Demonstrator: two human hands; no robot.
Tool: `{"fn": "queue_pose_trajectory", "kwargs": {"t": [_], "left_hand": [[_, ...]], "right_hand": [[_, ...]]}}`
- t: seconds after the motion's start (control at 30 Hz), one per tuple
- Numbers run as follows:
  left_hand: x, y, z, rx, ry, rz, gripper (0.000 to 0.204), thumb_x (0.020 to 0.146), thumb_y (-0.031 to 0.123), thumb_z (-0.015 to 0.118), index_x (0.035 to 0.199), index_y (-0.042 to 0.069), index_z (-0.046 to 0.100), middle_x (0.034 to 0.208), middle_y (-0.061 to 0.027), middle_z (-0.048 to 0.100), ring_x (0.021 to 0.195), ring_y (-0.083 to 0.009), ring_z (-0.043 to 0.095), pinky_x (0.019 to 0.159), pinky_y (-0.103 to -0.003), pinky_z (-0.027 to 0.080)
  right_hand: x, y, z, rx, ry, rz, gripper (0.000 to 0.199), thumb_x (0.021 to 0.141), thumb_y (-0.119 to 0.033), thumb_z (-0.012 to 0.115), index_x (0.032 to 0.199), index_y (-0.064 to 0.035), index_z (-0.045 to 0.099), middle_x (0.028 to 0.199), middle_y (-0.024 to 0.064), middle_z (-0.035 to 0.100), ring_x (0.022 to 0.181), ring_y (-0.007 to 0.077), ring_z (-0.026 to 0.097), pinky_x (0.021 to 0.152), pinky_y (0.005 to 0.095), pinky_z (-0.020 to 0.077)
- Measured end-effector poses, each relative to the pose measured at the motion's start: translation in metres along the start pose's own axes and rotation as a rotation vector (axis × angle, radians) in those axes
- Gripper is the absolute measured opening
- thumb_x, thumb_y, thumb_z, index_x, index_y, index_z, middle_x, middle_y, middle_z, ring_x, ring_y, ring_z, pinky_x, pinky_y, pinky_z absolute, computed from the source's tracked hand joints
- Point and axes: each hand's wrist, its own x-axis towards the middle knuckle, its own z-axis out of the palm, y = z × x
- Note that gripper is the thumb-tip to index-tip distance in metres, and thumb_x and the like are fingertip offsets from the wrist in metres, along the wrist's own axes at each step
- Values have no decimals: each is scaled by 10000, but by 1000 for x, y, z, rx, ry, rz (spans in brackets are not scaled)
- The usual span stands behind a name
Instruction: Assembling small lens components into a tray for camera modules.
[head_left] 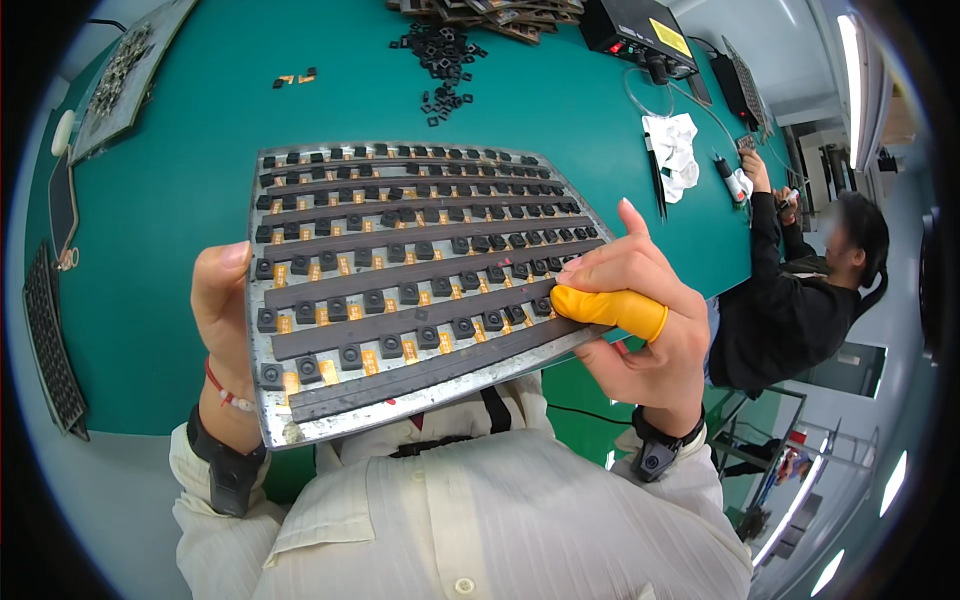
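Observation:
A metal tray (285,432) is held up in front of me, tilted above the green table. Rows of small black camera modules (374,301) with orange flex tails sit on it, between long dark strips (400,322). My left hand (222,300) grips the tray's left edge, its thumb on the rim and its other fingers hidden behind. At the right edge, my right hand (640,310) also holds the tray, thumb underneath. A yellow finger cot (610,310) covers one of its fingers, which touches the modules near the end of a row.
Loose black parts (440,55) are heaped at the back of the green table (200,200). A black control box (645,35), white tissue (675,150) and tweezers (656,178) lie to the right. Another tray (50,345) stands far left. A co-worker (810,290) sits at the right.

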Motion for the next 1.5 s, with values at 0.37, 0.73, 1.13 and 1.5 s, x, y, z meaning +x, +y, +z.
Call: {"fn": "queue_pose_trajectory", "kwargs": {"t": [0.37,0.73,1.13,1.5], "left_hand": [[8,-5,-4,-134,-349,-91,530,917,266,472,1304,-95,497,1261,-250,603,1092,-322,652,929,-439,539],[9,-5,0,-170,-288,-121,465,968,201,426,1300,-121,472,1231,-246,612,1070,-279,660,856,-406,585],[11,1,2,-52,-331,-190,486,950,234,514,1341,-50,459,1291,-195,584,1088,-269,644,892,-388,562],[15,-9,0,20,-359,-250,369,889,157,483,1204,-15,569,1166,-132,672,1018,-226,669,854,-410,559]], "right_hand": [[-1,3,-2,-62,-12,7,362,562,3,756,919,-26,703,1012,80,681,1068,307,649,1075,592,353],[16,-12,7,-52,17,-13,467,521,-65,808,970,-7,695,1047,107,666,1050,331,638,1012,543,436],[24,-2,8,-4,122,-137,708,645,-600,807,938,33,692,992,125,667,989,332,648,968,515,458],[-47,153,-28,288,818,446,664,1045,-481,398,1158,146,585,1152,186,616,1080,233,594,977,341,468]]}}
